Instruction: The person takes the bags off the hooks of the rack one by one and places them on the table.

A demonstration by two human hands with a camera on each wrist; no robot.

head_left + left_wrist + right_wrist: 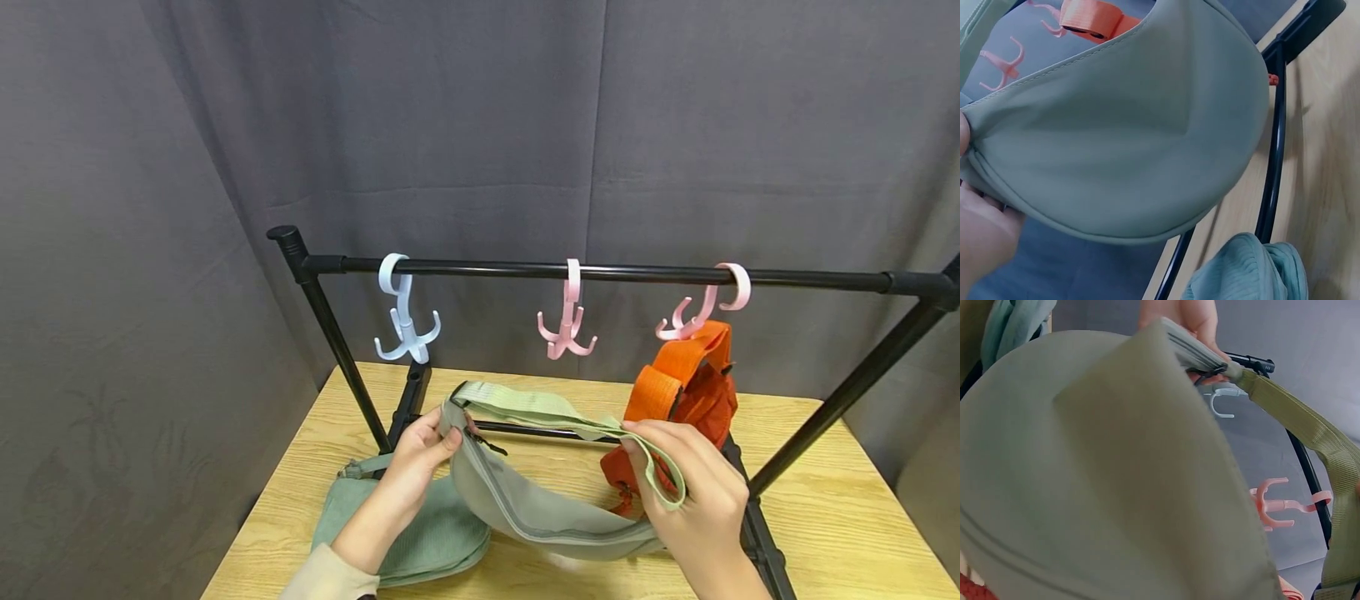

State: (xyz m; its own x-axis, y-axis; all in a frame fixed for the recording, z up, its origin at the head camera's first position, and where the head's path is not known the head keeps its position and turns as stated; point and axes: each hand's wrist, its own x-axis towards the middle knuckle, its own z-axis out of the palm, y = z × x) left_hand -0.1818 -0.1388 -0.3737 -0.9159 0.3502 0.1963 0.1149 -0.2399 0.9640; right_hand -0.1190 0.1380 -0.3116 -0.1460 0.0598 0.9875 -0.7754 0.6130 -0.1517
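A grey-green crescent-shaped shoulder bag [540,504] with a zipper and a light green webbing strap [536,404] is held up in front of the rack. My left hand [416,462] pinches the bag's left end, beside the zipper pull. My right hand [693,479] grips the strap near its right side, where it folds into a loop. In the left wrist view the bag's smooth panel [1116,137] fills the middle. The right wrist view shows the strap [1297,415] running from the end held by the left hand [1191,322].
A black rack [480,268] carries a light blue hook [407,325], a pink hook [567,321] and another pink hook [697,312] with an orange bag [697,383] hanging from it. A teal corduroy bag [442,533] lies on the wooden table [285,500] at left.
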